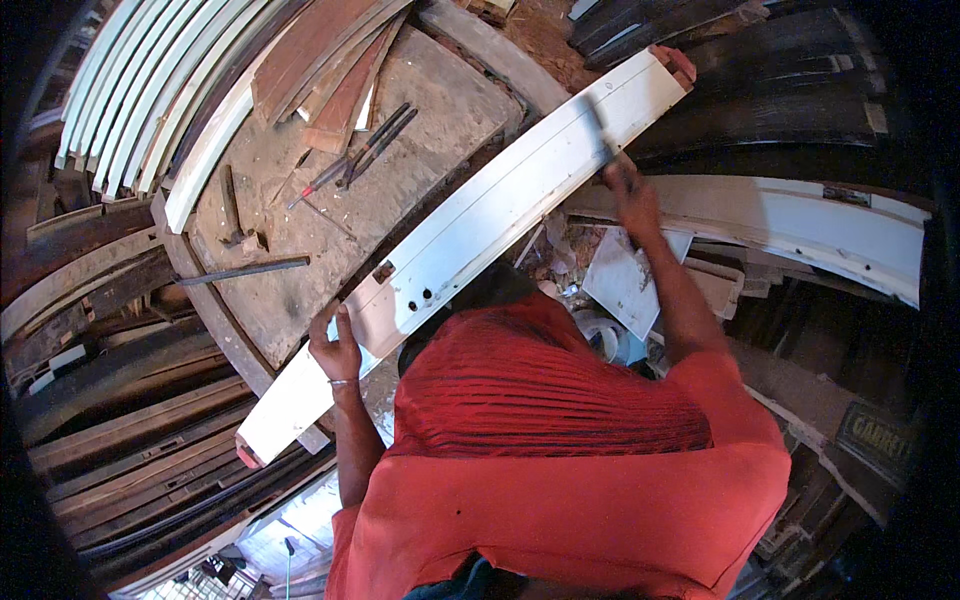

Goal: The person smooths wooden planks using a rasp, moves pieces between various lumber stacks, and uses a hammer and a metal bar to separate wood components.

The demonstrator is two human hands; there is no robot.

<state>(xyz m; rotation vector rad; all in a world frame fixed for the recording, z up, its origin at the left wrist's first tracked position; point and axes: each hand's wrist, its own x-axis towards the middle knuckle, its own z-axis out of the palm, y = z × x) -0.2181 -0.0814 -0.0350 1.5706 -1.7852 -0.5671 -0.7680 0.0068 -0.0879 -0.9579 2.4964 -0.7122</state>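
Observation:
A long white board [510,200] with red end pieces, dark holes and a cut notch lies diagonally across the front of the wooden bench [280,140]. My left hand [335,340] grips the board toward its lower left end. My right hand [625,185] is wrapped round a grey hand tool [600,135], blurred and too indistinct to name, over the upper right part of the board. A hammer [228,205], red-handled long tools [330,175] and a dark bar [250,270] lie on the bench beyond the board.
Stacked pale strips [140,100] and brown offcuts [320,55] crowd the bench's back. Timber piles [130,430] fill the left. At right are dark boards [750,100], another white board [820,230], a white panel [625,275] and a bucket [615,340].

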